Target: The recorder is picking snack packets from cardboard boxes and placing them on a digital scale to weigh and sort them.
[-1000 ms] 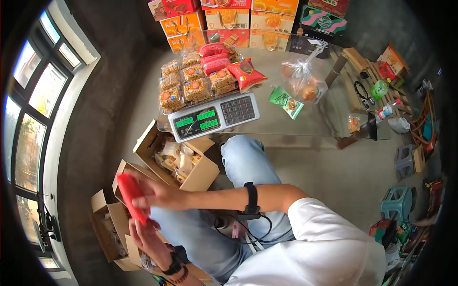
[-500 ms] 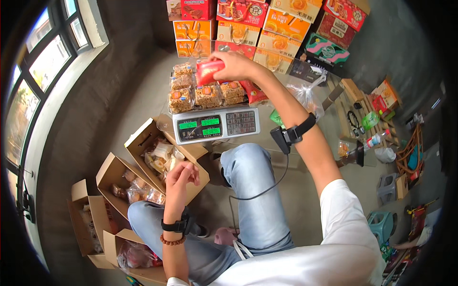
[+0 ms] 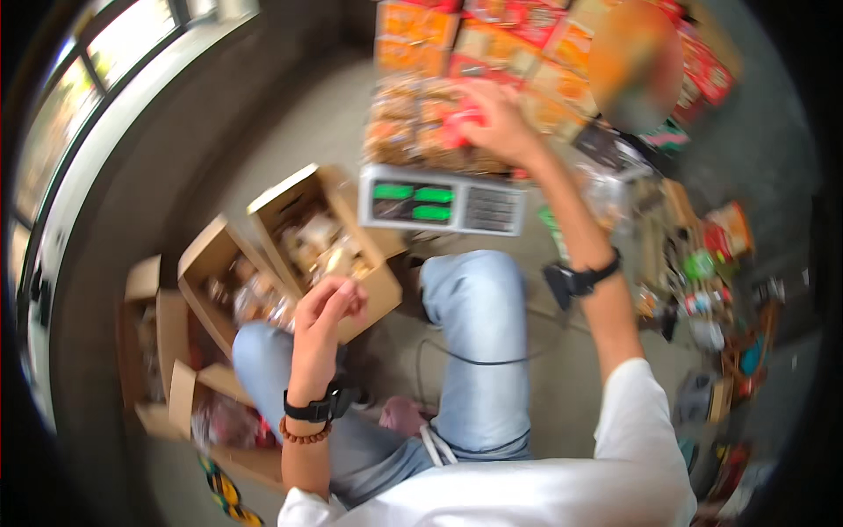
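Observation:
My right hand [image 3: 507, 127] is closed around a small red packet [image 3: 464, 119], over the goods on a scale. Beneath and beside it, clear-wrapped brown bars of what look like puffed or crunchy snack [image 3: 399, 123] lie in rows on the tray of the silver electronic scale [image 3: 443, 200], whose display glows green. Motion blur smears the packet. My left hand [image 3: 320, 325] hovers beside the open cardboard box [image 3: 373, 303] of wrapped snacks, its fingers curled in and nothing visible in them. Each wrist carries a black strap with a small device.
Several more open boxes [image 3: 215, 255] with bagged goods stand at the left, near my knee. Stacked red and orange gift cartons [image 3: 413, 39] rise behind the scale. At the right are a clear plastic bag [image 3: 606, 193], a wooden pallet and loose packages. A dark cable [image 3: 492, 361] crosses my leg.
The view has shifted, so the scale and boxes sit farther right and higher. My right hand still grips the red packet over the tray. My left hand remains curled by the box.

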`<state>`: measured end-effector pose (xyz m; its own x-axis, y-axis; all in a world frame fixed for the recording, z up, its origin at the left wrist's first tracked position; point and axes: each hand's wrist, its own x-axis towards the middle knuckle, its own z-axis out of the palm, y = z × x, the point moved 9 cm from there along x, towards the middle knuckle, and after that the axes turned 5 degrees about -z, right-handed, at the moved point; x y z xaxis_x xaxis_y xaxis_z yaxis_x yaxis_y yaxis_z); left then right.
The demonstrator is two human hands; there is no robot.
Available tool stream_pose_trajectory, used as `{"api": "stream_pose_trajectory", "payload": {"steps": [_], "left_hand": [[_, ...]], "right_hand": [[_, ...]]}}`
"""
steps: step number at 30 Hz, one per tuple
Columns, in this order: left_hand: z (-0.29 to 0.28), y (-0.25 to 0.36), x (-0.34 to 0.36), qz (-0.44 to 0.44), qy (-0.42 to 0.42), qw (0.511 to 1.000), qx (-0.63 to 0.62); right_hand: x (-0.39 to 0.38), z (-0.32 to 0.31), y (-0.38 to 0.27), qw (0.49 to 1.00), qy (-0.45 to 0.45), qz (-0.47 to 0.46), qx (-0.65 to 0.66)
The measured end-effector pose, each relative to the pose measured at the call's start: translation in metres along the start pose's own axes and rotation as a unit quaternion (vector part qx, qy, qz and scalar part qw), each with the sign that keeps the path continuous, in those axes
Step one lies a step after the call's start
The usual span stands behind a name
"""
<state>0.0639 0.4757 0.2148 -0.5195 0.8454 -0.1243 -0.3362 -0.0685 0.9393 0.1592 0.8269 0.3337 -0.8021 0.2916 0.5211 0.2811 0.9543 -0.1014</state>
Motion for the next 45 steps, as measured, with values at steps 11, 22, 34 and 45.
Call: {"api": "stream_pose_trajectory", "payload": {"steps": [11, 22, 34, 45], "left_hand": [[-0.292, -0.048, -0.17, 0.008, 0.333, 0.936, 0.112], [-0.47, -0.391, -0.317, -0.482, 0.316, 0.667, 0.473], [-0.475, -0.495, -0.368, -0.549, 0.415, 0.665, 0.29], [-0.484, -0.445, -0.366, -0.408, 0.451, 0.791, -0.065]], "right_hand": [[-0.001, 0.083, -0.295, 0.845, -0.154, -0.109, 0.501], [-0.083, 0.183, -0.403, 0.826, -0.219, -0.305, 0.42], [-0.083, 0.206, -0.381, 0.831, -0.216, -0.259, 0.442], [-0.084, 0.212, -0.392, 0.843, -0.226, -0.243, 0.423]]}}
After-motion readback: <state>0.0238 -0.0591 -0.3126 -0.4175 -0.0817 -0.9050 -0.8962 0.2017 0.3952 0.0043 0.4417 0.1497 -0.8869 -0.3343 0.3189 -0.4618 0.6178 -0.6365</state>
